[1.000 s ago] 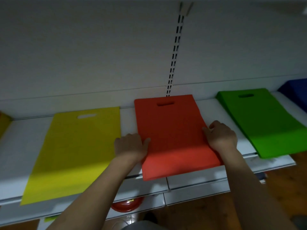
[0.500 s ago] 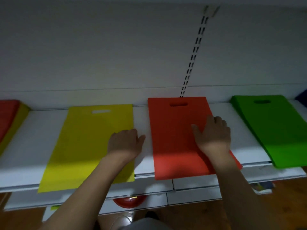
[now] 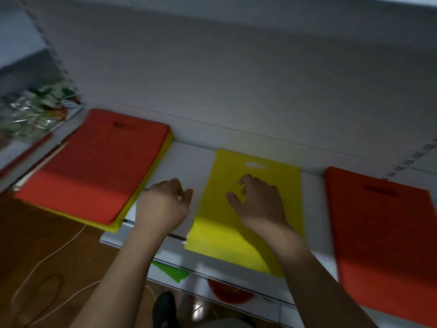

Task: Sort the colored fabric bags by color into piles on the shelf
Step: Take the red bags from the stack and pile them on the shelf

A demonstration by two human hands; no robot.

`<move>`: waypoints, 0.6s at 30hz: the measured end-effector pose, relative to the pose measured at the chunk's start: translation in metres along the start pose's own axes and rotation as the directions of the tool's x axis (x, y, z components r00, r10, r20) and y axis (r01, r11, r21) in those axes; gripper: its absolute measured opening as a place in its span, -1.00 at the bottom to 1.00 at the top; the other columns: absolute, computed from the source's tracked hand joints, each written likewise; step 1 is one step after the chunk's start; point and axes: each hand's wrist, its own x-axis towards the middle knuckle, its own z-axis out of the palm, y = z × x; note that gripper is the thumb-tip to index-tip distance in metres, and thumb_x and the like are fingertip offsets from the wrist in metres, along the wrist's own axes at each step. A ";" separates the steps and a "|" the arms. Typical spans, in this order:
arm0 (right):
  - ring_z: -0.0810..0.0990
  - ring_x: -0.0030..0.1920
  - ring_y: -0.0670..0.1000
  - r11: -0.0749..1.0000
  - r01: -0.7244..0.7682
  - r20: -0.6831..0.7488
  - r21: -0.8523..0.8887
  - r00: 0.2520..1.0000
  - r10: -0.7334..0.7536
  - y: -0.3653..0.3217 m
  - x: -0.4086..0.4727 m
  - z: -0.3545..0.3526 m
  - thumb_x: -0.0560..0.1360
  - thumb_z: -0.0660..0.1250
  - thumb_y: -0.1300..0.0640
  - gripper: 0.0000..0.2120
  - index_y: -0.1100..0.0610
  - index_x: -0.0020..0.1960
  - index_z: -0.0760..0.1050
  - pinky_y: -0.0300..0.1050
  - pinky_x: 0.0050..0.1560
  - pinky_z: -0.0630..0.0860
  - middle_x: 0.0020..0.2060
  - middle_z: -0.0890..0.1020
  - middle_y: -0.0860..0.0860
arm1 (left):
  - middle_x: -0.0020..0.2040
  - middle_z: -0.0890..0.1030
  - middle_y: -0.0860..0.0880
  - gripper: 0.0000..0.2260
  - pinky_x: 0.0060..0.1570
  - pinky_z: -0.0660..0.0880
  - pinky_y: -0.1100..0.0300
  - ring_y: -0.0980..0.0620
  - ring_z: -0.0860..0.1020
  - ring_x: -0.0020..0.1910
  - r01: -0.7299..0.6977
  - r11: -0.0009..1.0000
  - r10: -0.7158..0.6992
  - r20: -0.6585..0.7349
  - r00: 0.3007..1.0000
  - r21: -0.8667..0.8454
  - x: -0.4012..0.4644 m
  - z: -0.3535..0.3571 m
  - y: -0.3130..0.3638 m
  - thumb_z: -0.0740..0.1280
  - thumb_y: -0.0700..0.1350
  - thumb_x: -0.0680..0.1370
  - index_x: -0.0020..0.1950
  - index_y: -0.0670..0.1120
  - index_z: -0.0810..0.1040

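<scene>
A mixed stack with a red bag [image 3: 94, 162] on top and yellow bags [image 3: 144, 185] under it lies at the left of the white shelf [image 3: 189, 162]. A single yellow bag [image 3: 272, 223] lies in the middle, and a red bag [image 3: 383, 245] at the right. My left hand [image 3: 163, 204] hovers over bare shelf between the stack and the yellow bag, fingers loosely curled, holding nothing. My right hand [image 3: 257, 202] hovers over the yellow bag with fingers loosely curled and nothing in it.
Shiny packets [image 3: 35, 110] fill the shelf section at far left. Below the shelf edge sit a green bag scrap [image 3: 172, 272] and a red round object [image 3: 229, 294]. A white cord [image 3: 54, 252] lies on the wooden floor. The shelf's back wall stands close behind the bags.
The view has swung left: the green bag is out of sight and the mixed stack is fully in view. Both hands left the red bag and moved left, the right now over the yellow bag.
</scene>
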 end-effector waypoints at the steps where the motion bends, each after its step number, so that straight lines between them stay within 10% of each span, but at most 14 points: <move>1: 0.53 0.15 0.07 1.000 0.009 0.022 0.005 1.000 -0.009 -0.018 0.005 0.008 0.53 0.24 -0.16 -0.64 0.03 0.21 0.43 -0.02 0.17 0.35 0.10 0.58 0.00 | -0.36 0.61 -0.13 -0.69 -0.34 0.45 0.08 -0.21 0.60 -0.32 0.055 0.998 -0.055 -0.003 0.998 0.007 0.001 -0.011 -0.016 0.27 0.12 0.49 -0.29 -0.08 0.54; 18: 0.59 0.05 0.15 0.973 -0.229 0.159 -0.027 0.960 0.230 -0.204 0.070 0.118 0.42 0.13 -0.45 -0.40 0.08 0.02 0.47 -0.05 -0.06 0.44 -0.02 0.62 0.10 | -0.19 0.60 -0.12 -0.67 -0.09 0.48 0.00 -0.18 0.58 -0.13 0.243 0.955 -0.243 -0.025 0.970 0.170 0.044 -0.075 -0.248 0.28 0.14 0.54 -0.14 -0.14 0.53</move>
